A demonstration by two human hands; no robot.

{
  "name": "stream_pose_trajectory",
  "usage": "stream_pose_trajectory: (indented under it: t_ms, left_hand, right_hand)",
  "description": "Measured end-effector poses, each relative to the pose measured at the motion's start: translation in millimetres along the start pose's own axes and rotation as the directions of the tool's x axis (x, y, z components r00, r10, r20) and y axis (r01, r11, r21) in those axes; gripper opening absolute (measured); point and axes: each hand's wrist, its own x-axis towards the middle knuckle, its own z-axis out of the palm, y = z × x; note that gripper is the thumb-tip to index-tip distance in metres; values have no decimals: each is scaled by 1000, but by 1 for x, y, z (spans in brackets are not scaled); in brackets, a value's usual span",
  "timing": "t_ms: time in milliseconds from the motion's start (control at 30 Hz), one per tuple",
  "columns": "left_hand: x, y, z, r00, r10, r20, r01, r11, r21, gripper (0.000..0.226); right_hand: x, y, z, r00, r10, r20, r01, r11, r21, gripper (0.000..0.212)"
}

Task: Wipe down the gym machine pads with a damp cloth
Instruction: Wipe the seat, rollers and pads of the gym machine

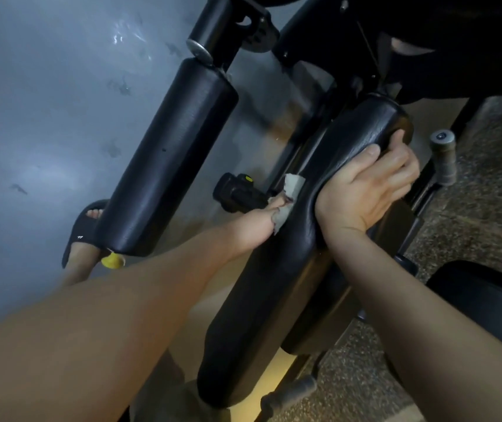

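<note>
Two long black roller pads of a gym machine cross the head view. The nearer pad (286, 269) runs from bottom centre up to the right. My right hand (368, 187) grips its upper part, fingers curled round it. My left hand (256, 226) reaches behind the pad's left side and holds a grey cloth (293, 185) against it; most of that hand is hidden by the pad. The second pad (170, 159) lies to the left, untouched.
The black machine frame (319, 35) fills the top. A black knob with a yellow mark (237, 193) sticks out between the pads. A grey grip handle (443, 156) is at right. A foot in a black sandal (84, 233) stands on the grey floor; speckled flooring lies right.
</note>
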Motion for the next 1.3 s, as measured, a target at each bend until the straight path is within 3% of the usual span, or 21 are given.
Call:
stream_pose_trajectory:
  t_ms: [133, 267, 400, 500, 633, 767, 867, 1067, 1200, 1300]
  left_hand:
    - [6, 13, -2, 999, 22, 48, -23, 999, 24, 54]
    - [1, -8, 5, 994, 110, 12, -109, 992, -57, 50]
    - [-21, -30, 9, 997, 80, 3, -80, 997, 14, 50]
    - [-40, -40, 8, 996, 86, 35, -90, 988, 125, 53]
    - [-65, -44, 11, 991, 122, 56, -128, 982, 137, 55]
    - [-73, -51, 17, 972, 225, 68, -235, 948, 214, 61]
    - [-65, -35, 18, 970, 241, 33, -242, 943, 228, 60]
    - [-18, 17, 11, 963, 262, 62, -269, 929, 256, 56]
    - [-39, -11, 18, 970, 244, -18, -237, 956, 172, 50]
    - [-65, -56, 18, 989, 148, -26, -144, 982, 123, 40]
  right_hand:
    - [2, 1, 1, 1000, 10, 3, -10, 1000, 18, 51]
    - [2, 0, 0, 1000, 22, 19, -23, 999, 35, 51]
    - [3, -2, -4, 996, 50, 70, -53, 998, 40, 47]
    - [6, 1, -11, 984, 86, 155, -104, 988, 112, 45]
    - [7, 3, -32, 943, 123, 310, -195, 957, 215, 48]
    - [-28, 7, -50, 908, 182, 379, -267, 946, 185, 52]
    - [-49, 7, -45, 902, 247, 353, -319, 934, 162, 54]
    - [-51, 14, -33, 942, 222, 251, -266, 951, 160, 54]
    - [-50, 14, -30, 948, 219, 230, -254, 958, 133, 54]
    - [-52, 12, -33, 943, 238, 233, -272, 954, 129, 53]
